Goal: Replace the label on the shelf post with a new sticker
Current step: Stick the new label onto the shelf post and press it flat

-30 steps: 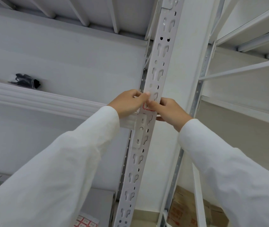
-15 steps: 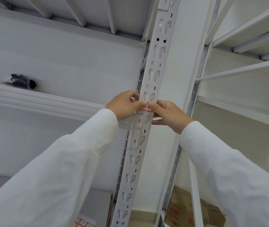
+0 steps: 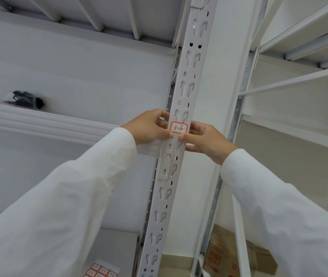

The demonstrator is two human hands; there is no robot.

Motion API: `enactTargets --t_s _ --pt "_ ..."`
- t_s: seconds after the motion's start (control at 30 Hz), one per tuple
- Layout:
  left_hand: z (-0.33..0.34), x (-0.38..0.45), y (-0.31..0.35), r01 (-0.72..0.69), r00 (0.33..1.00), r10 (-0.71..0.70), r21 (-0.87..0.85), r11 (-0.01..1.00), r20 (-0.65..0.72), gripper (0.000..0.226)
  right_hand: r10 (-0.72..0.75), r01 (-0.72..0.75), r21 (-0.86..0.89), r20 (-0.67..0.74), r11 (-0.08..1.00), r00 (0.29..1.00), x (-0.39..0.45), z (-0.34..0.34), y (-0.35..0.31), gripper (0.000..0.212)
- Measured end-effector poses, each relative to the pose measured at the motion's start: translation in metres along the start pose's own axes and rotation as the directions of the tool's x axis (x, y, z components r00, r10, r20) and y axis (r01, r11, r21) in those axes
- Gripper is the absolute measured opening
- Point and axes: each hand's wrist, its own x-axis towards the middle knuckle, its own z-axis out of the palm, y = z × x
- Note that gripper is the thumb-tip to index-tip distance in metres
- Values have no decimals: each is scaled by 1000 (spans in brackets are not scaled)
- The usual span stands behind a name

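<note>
Facing the head camera, a red-bordered sticker [image 3: 178,127] marked "3-3" is seen on the shelf post [image 3: 181,108]. Its left edge is pinched by the left hand [image 3: 149,126]; its right edge appears to be pinched by the right hand [image 3: 207,140], though that grip is partly hidden. A sticker sheet [image 3: 101,271] lies below.

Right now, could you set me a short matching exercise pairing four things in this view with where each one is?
Things:
1. sticker
2. black bundle
3. sticker sheet
4. cardboard box

Places:
A. bottom edge, left of the shelf post
B. on the post, between the left hand and right hand
C. low down, right of the post
D. on the left shelf ledge

Pairs: 1-B, 2-D, 3-A, 4-C
</note>
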Motion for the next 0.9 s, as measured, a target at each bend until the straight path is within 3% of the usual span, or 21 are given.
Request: enactTargets --t_s 0.23,0.37,0.5,0.73,0.9 --pt "7 -1 1 11 995 -16 -51 999 -101 46 -22 -1 -160 -142 987 990 2 22 4 18" --pt "11 2 -1 14 989 -16 -19 1000 -145 49 47 -55 -184 -50 981 998 -1 13 -1 16" --pt "8 2 0 4 991 -5 -11 1000 -131 41 134 -126 -95 81 987 988 -5 0 -3 15" --pt "9 3 -1 -2 989 1 -10 1000 -149 46 87 -120 -269 -135 956 987 -1 14 -8 37" --pt "10 3 0 -3 989 4 11 1000 -148 40 159 -160 -192 -20 968 987 -5 2 -12 29"
